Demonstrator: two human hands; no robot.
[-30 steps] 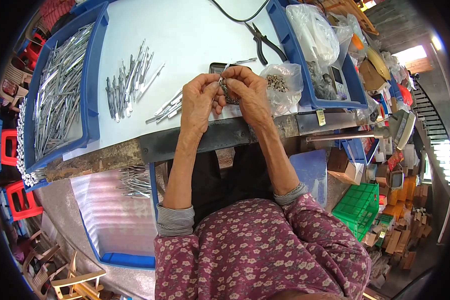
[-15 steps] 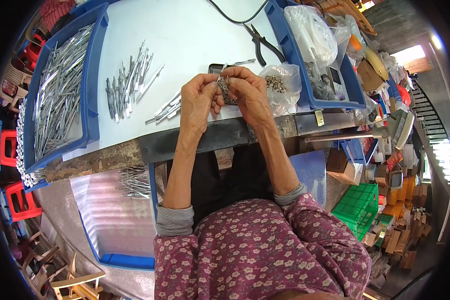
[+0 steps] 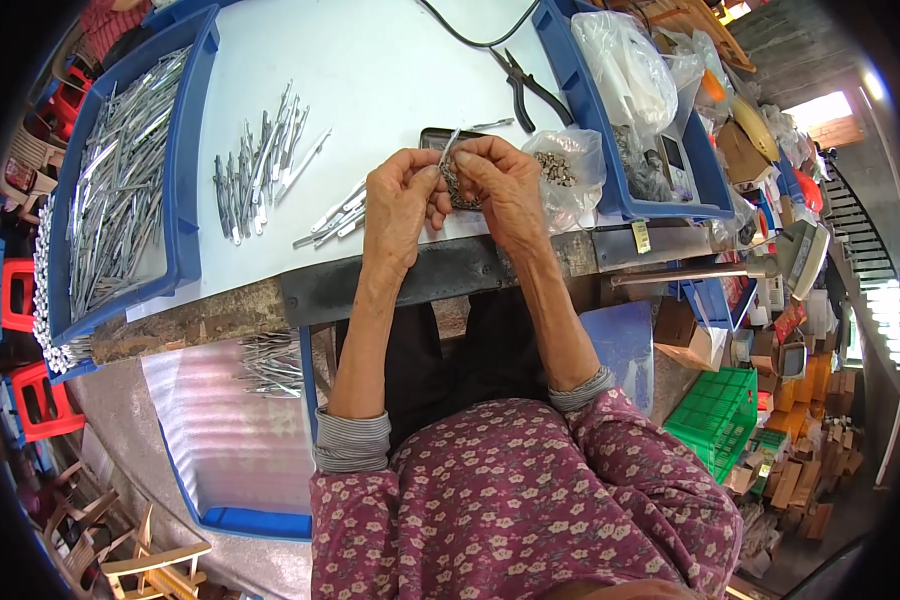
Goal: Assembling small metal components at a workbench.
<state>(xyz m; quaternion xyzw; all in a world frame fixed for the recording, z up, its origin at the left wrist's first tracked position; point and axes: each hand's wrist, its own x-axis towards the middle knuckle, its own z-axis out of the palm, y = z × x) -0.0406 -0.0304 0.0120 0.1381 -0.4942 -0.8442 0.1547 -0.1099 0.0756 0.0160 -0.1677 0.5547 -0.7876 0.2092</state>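
Observation:
Over a small dark tray [image 3: 436,134], both of my hands meet with their fingertips pinched. My left hand [image 3: 398,210] is closed on a slim silvery metal strip [image 3: 452,146], whose tip sticks up between the hands. Closed at the strip's other side is my right hand [image 3: 508,192]; whatever its fingertips pinch is too small or hidden to make out. Small metal parts [image 3: 462,192] show in the tray below the fingers. To the right lies an open clear plastic bag [image 3: 582,200] of small metal pieces. Several similar strips [image 3: 338,217] lie left of my left hand.
A larger group of metal strips [image 3: 260,165] lies on the white tabletop [image 3: 360,70]. A blue bin [image 3: 185,180] full of strips stands at left, another blue bin [image 3: 595,120] with plastic bags at right. Black-handled pliers [image 3: 525,92] lie behind the bag. A dark edge band [image 3: 390,278] borders the table.
The fingertips have drawn slightly apart, and more of the metal strip's tip shows between them. More of the dark tray is visible behind the hands.

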